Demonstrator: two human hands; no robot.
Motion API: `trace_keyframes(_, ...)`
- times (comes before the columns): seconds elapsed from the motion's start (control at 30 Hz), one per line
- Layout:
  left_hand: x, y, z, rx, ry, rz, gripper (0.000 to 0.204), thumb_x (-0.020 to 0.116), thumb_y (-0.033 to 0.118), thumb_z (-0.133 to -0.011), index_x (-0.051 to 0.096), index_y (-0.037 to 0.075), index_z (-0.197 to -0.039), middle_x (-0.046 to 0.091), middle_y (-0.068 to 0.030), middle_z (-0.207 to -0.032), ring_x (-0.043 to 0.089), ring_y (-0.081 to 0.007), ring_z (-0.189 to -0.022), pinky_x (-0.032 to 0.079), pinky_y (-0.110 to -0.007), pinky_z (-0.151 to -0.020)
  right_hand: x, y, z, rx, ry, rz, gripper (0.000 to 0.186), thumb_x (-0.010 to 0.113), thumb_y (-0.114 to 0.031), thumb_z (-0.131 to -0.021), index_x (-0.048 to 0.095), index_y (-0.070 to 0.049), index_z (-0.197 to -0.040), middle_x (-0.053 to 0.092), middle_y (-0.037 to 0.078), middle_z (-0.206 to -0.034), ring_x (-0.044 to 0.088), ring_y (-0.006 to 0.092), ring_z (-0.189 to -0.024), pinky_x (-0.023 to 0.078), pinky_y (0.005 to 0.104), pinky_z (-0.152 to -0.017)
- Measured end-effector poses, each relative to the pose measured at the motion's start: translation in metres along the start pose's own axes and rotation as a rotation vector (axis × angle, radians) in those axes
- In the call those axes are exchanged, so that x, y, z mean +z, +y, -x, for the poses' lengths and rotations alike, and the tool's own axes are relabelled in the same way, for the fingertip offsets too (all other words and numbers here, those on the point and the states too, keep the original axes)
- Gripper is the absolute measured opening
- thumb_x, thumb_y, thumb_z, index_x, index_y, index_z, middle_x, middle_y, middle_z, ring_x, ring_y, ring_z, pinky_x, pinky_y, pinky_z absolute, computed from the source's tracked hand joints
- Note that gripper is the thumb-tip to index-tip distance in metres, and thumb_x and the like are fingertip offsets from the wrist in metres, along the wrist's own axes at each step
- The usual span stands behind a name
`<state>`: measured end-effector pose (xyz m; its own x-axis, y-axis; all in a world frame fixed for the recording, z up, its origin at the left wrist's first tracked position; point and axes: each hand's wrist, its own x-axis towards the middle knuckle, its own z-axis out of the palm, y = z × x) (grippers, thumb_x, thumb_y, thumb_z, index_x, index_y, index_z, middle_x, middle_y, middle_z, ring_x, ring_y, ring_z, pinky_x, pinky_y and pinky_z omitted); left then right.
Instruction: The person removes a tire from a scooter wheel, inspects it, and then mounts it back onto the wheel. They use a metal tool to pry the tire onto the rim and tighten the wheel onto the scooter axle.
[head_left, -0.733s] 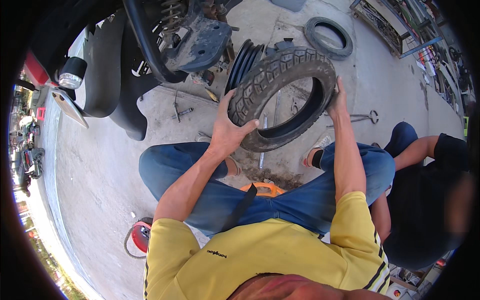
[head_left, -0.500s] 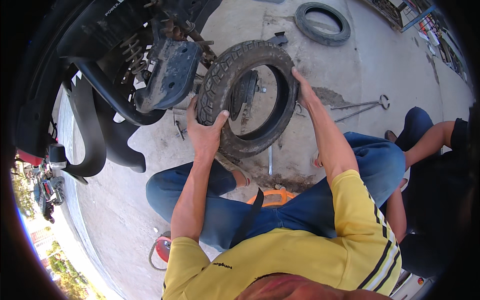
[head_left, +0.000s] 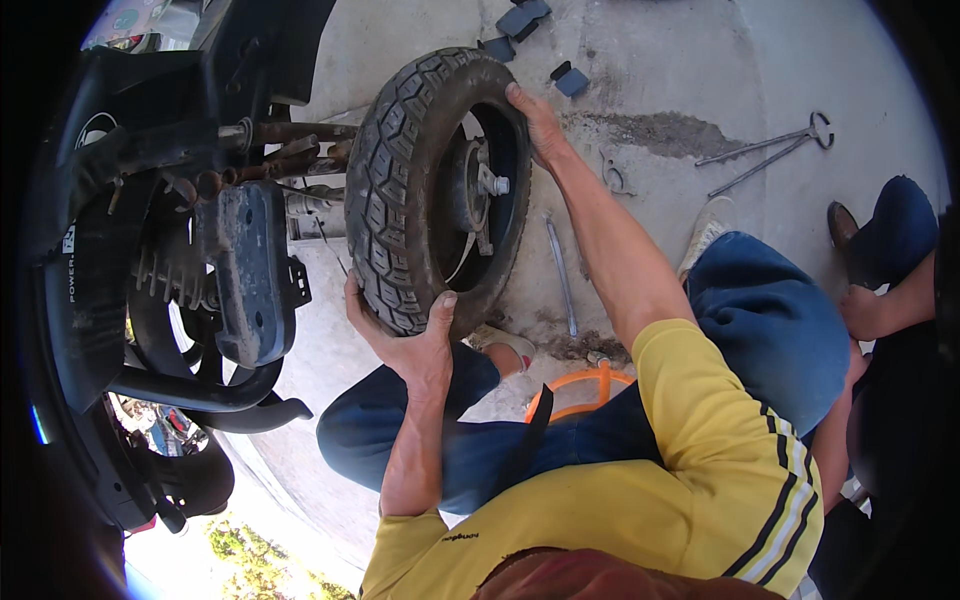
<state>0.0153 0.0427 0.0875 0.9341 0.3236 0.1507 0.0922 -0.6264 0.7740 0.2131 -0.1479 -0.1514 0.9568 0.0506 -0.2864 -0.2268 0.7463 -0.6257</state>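
A black tyre (head_left: 383,205) with chunky tread stands tilted between my two hands, beside the raised vehicle's axle. Through its opening shows a dark round hub (head_left: 462,190) with a bolt and nut (head_left: 497,186) at its centre; I cannot tell whether the tyre touches it. My left hand (head_left: 408,345) grips the tyre's lower near edge, thumb on the sidewall and fingers along the tread. At the upper right rim is my right hand (head_left: 540,125), its thumb on the sidewall and its other fingers partly hidden behind the tyre.
Vehicle frame parts and a dirty metal casing (head_left: 252,270) stand close on the left. On the concrete lie a metal bar (head_left: 562,280), a long two-armed tool with a ring end (head_left: 775,155) and dark blocks (head_left: 570,80). An orange frame (head_left: 600,380) is between my legs; another person (head_left: 890,240) crouches right.
The tyre has turned so more of its tread faces me, and the hub shows more fully through it. The view has shifted; the second tyre on the ground is out of sight.
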Motion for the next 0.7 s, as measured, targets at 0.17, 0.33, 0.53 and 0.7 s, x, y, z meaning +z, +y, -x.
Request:
trace_keyframes(0.17, 0.004, 0.000, -0.006, -0.077, -0.049, 0.023, 0.107, 0.098, 0.025, -0.073, 0.035, -0.006, -0.154, 0.046, -0.0210, -0.149, 0.045, -0.0315, -0.138, 0.034, -0.043, -0.119, -0.009, 0.002, -0.009, -0.052, 0.056, 0.076, 0.069, 0.075, -0.056, -0.094, 0.069, 0.003, -0.129, 0.074, 0.011, -0.117, 0.068, 0.0170, -0.104, 0.052, 0.0309, -0.095)
trace_keyframes(0.33, 0.018, 0.039, -0.036, -0.115, -0.050, 0.010, 0.104, 0.098, 0.027, -0.074, 0.039, -0.009, -0.152, 0.051, -0.0220, -0.145, 0.048, -0.0301, -0.136, 0.036, -0.041, -0.118, -0.011, 0.015, -0.015, 0.015, 0.168, 0.180, 0.072, 0.071, -0.061, -0.095, 0.070, 0.003, -0.127, 0.073, 0.011, -0.119, 0.068, 0.0170, -0.104, 0.053, 0.0311, -0.095)
trace_keyframes(0.53, 0.002, 0.038, -0.031, 0.004, -0.165, -0.038, 0.097, 0.095, 0.029, -0.076, 0.042, -0.009, -0.149, 0.054, -0.0198, -0.139, 0.052, -0.0311, -0.132, 0.037, -0.042, -0.116, -0.022, 0.014, 0.014, -0.016, 0.235, 0.032, 0.079, 0.064, -0.069, -0.096, 0.069, 0.001, -0.131, 0.071, 0.014, -0.128, 0.065, 0.0205, -0.116, 0.048, 0.0349, -0.105)
trace_keyframes(0.7, -0.015, 0.029, -0.009, 0.347, -0.425, -0.062, 0.092, 0.093, 0.016, -0.064, 0.050, -0.005, -0.142, 0.057, -0.0215, -0.128, 0.060, -0.0339, -0.117, 0.047, -0.043, -0.105, -0.121, 0.057, 0.104, -0.011, 0.656, 0.394, 0.055, 0.052, -0.052, -0.104, 0.070, -0.002, -0.118, 0.075, 0.020, -0.109, 0.072, 0.0316, -0.097, 0.055, 0.0469, -0.089)
